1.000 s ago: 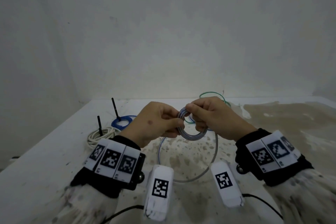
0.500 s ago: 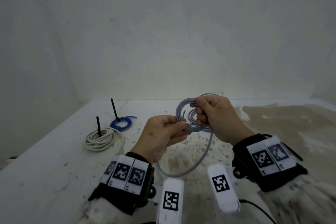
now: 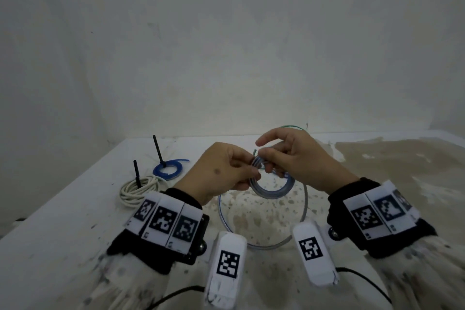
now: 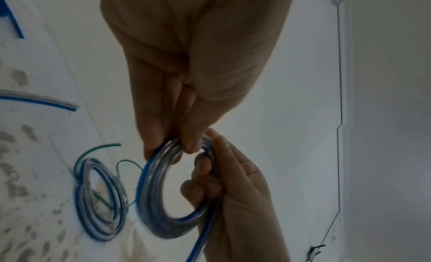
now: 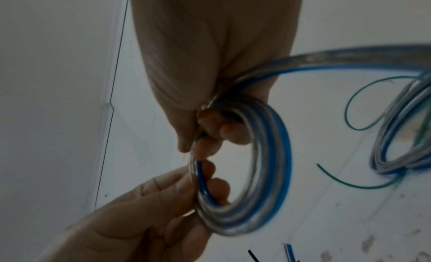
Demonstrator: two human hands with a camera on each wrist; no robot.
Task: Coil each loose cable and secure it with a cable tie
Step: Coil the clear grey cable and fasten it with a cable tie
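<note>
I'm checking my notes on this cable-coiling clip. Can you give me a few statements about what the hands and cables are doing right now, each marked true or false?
1. Both hands hold the clear-and-blue coil above the table. True: the left hand and right hand each pinch it.
2. All of this cable is wound into the coil. False: a long loose loop hangs down from it.
3. The white cable coil on the left has a black tie sticking up. True.
4. The small blue coil lies in the right hand. False: it lies on the table, left of the hands.
5. Another clear-and-blue coil lies on the table with green wire. True.
</note>
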